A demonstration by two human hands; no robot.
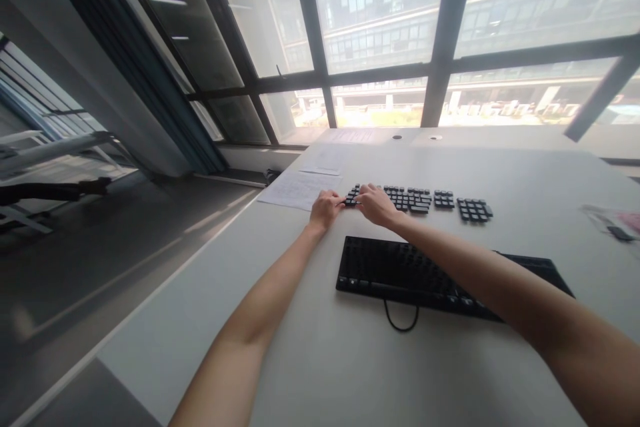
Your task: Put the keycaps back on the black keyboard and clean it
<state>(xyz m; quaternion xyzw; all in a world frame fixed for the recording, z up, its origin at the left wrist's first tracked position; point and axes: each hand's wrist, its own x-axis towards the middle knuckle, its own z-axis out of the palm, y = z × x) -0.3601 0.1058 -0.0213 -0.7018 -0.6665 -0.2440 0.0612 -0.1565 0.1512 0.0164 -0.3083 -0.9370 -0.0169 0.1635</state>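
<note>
Loose black keycaps lie on the white desk in groups set out like a keyboard. My left hand is closed at the left end of the main group, its fingertips against the edge keycaps. Curled over the left part of that group, my right hand has its fingertips down among the keycaps and hides some of them. What is pinched there is too small to make out. Nearer to me lies a black keyboard base, partly covered by my right forearm; a short black cable loops out at its front edge.
Printed paper sheets lie left of the keycaps, near the desk's left edge. A clear plastic bag with a dark item rests at the right. Beyond the desk stand large windows; a curtain hangs at the left.
</note>
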